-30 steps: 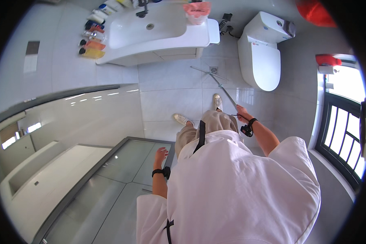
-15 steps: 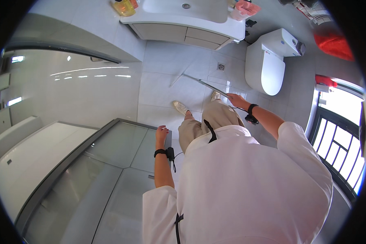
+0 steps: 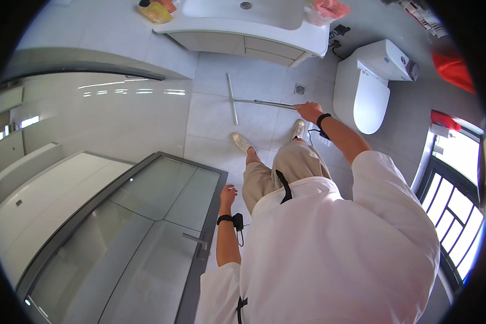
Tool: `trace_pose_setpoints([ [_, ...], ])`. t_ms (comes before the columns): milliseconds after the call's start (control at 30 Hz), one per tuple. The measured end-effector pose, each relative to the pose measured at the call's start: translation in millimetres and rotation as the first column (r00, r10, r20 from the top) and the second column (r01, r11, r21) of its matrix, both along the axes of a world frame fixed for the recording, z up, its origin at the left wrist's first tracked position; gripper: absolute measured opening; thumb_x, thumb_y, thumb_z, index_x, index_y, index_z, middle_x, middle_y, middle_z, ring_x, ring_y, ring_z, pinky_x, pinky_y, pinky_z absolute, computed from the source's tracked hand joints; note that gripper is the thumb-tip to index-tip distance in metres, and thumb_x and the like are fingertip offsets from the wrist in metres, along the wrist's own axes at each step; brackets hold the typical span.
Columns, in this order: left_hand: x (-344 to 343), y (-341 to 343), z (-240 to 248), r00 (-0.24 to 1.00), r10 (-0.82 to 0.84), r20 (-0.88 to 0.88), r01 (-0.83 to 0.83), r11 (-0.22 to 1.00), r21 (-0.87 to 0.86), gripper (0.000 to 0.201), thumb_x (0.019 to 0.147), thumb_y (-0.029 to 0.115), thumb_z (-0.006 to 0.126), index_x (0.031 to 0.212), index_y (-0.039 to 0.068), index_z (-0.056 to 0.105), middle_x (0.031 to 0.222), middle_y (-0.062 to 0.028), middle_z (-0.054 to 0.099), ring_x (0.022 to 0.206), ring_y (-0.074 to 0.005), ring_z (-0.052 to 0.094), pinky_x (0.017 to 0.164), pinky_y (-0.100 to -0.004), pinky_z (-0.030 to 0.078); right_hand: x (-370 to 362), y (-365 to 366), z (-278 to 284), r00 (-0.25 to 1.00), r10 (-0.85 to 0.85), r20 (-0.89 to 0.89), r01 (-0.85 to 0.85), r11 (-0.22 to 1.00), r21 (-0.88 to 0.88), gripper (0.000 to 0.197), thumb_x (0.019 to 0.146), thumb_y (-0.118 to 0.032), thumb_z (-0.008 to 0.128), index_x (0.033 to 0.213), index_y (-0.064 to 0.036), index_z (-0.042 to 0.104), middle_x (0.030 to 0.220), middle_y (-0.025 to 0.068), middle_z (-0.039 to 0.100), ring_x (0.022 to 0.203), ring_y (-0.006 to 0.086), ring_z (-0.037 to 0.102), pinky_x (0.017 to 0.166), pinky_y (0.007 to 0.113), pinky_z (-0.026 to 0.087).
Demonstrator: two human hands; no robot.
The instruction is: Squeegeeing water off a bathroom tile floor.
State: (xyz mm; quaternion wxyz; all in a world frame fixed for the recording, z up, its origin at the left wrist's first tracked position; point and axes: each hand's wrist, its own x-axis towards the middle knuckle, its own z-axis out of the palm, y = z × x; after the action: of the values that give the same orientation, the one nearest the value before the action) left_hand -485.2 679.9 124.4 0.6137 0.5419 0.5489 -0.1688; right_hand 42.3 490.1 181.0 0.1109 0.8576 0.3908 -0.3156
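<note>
My right hand [image 3: 310,112] is closed around the grey handle of a floor squeegee [image 3: 265,102]. The handle runs left from my fist, low over the pale tiles. Its thin, straight head lies across the floor at the far end, crosswise to the handle, ahead of my left shoe. My left hand [image 3: 229,194] hangs beside my hip with loosely bent, parted fingers and holds nothing. It is nearest to the grey-framed glass door [image 3: 162,186], apart from the frame.
A white washbasin cabinet [image 3: 243,46] stands ahead, and a toilet [image 3: 370,102] at the right. A square floor drain [image 3: 299,89] lies between them. The door handle [image 3: 195,239] juts out at my left. A barred window [image 3: 451,210] is at the far right.
The squeegee's head has swung leftward and away from me, and its handle now lies more nearly sideways. My right hand has moved slightly forward; my left hand still hangs empty.
</note>
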Motion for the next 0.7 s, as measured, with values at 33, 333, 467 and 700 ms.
trace_pose_setpoints([
  [33, 9.9, -7.7, 7.0, 1.0, -0.007, -0.006, 0.007, 1.0, 0.005, 0.031, 0.081, 0.007, 0.051, 0.109, -0.005, 0.056, 0.089, -0.0179, 0.064, 0.076, -0.0231, 0.065, 0.065, -0.033, 0.055, 19.0, -24.0, -10.8, 1.0, 0.013, 0.012, -0.013, 1.0, 0.002, 0.033, 0.093, -0.032, 0.042, 0.125, -0.0344, 0.052, 0.087, 0.0094, 0.067, 0.079, 0.0293, 0.065, 0.064, 0.043, 0.053],
  [333, 133.8, -108.4, 73.3, 0.994, 0.041, -0.104, -0.025, 0.988, 0.15, 0.03, 0.085, 0.009, 0.051, 0.113, -0.003, 0.053, 0.088, -0.0168, 0.064, 0.076, -0.0217, 0.065, 0.067, -0.0314, 0.054, 166.7, -256.6, -7.5, 0.998, -0.068, -0.007, 0.066, 0.985, -0.162, 0.035, 0.094, -0.026, 0.04, 0.127, -0.0335, 0.05, 0.094, 0.01, 0.067, 0.084, 0.0291, 0.066, 0.07, 0.041, 0.053],
  [467, 173.6, -148.5, 81.9, 0.999, -0.02, -0.045, 0.027, 0.988, 0.15, 0.031, 0.086, 0.01, 0.052, 0.114, -0.002, 0.053, 0.088, -0.0161, 0.065, 0.077, -0.0207, 0.065, 0.068, -0.0311, 0.054, 209.6, -347.7, 9.9, 0.996, -0.091, 0.004, 0.09, 0.975, -0.204, 0.037, 0.095, -0.029, 0.039, 0.131, -0.0354, 0.044, 0.092, 0.0142, 0.067, 0.084, 0.0304, 0.066, 0.072, 0.042, 0.053],
  [700, 211.9, -161.1, 85.9, 0.998, -0.06, -0.036, 0.064, 0.992, 0.111, 0.031, 0.086, 0.009, 0.052, 0.114, -0.002, 0.053, 0.088, -0.016, 0.065, 0.077, -0.0212, 0.065, 0.068, -0.031, 0.053, 213.1, -368.9, 47.7, 0.981, -0.188, -0.038, 0.177, 0.963, -0.203, 0.035, 0.095, -0.028, 0.039, 0.13, -0.0325, 0.047, 0.087, 0.0137, 0.066, 0.079, 0.0307, 0.065, 0.072, 0.043, 0.052],
])
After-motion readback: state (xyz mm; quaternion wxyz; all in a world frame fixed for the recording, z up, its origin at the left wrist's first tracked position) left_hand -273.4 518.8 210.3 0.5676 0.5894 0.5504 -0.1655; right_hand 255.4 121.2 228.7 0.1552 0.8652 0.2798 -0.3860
